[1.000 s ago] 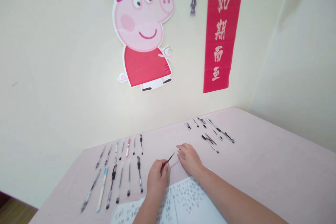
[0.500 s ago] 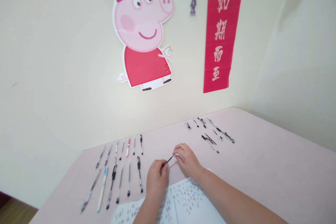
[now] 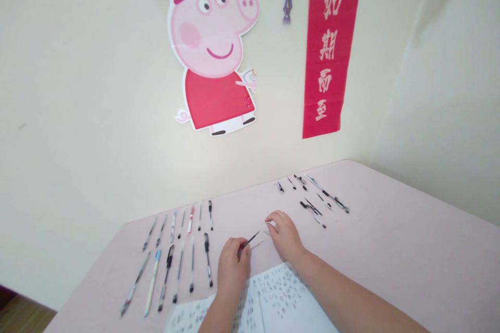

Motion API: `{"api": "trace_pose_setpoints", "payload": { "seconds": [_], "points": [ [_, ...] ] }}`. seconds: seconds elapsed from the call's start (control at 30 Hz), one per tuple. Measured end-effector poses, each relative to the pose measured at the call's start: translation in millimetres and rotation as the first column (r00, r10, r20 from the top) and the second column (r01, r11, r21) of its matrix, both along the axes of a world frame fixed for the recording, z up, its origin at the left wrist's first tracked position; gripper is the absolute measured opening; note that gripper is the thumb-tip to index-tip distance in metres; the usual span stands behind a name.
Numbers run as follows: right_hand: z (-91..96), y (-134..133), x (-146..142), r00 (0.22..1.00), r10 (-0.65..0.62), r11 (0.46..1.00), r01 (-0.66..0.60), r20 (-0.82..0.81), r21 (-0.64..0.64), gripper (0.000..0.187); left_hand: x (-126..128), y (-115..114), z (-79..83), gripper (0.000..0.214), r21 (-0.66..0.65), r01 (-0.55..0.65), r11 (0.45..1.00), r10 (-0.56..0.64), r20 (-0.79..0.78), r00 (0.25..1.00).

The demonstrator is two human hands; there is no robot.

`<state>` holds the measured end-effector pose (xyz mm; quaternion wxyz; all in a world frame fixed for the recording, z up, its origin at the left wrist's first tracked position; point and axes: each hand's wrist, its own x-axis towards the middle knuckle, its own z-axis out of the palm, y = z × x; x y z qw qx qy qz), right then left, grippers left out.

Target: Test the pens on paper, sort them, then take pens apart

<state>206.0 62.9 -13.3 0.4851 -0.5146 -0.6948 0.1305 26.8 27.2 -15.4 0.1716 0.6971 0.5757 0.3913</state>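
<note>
My left hand (image 3: 233, 266) is closed in a pinch round a thin dark pen refill (image 3: 250, 241) that points up and to the right. My right hand (image 3: 285, 235) is just right of the refill's tip, fingers curled on a small clear piece (image 3: 270, 223) that I cannot name. Both hands rest on a pink table (image 3: 390, 250), just above an open notebook (image 3: 273, 302) filled with handwriting.
Two rows of several pens (image 3: 175, 250) lie to the left of my hands. Several loose pen parts (image 3: 312, 195) are scattered at the back right. A cartoon pig cutout (image 3: 214, 52) and a red banner (image 3: 330, 47) hang on the wall behind.
My right hand has drawn away to the right from the refill's tip, which it touched half a second ago. My left hand has stayed put with the refill.
</note>
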Motion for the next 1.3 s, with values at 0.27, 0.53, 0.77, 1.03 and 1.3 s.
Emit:
{"api": "trace_pose_setpoints", "payload": {
  "seconds": [0.27,0.53,0.77,1.03,1.3],
  "points": [
    [1.2,-4.4,-6.8,0.991,0.059,0.998,-0.055,0.120,-0.035,0.014,0.6,-0.6,3.9,0.017,0.046,-0.044,0.998,0.042,0.050,0.998],
    [-1.9,-6.5,-10.3,0.980,0.082,0.996,-0.072,0.180,-0.060,0.017,0.2,0.0,2.0,0.017,0.064,-0.044,0.997,0.041,0.042,0.998],
    [4.2,-8.8,-11.2,0.992,0.065,0.997,-0.068,0.107,0.031,0.033,-1.0,0.8,-0.8,0.016,0.070,-0.040,0.997,0.039,0.025,0.999],
    [12.9,-15.3,-17.4,0.948,0.242,0.955,-0.270,0.205,0.122,0.028,1.5,-1.8,4.4,0.016,0.073,0.005,0.997,-0.002,-0.042,0.999],
    [9.6,-12.6,-17.9,0.923,0.236,0.947,-0.288,0.304,0.138,0.010,-1.5,0.4,0.9,0.020,0.128,-0.009,0.992,0.027,-0.144,0.989]
  ]
}}
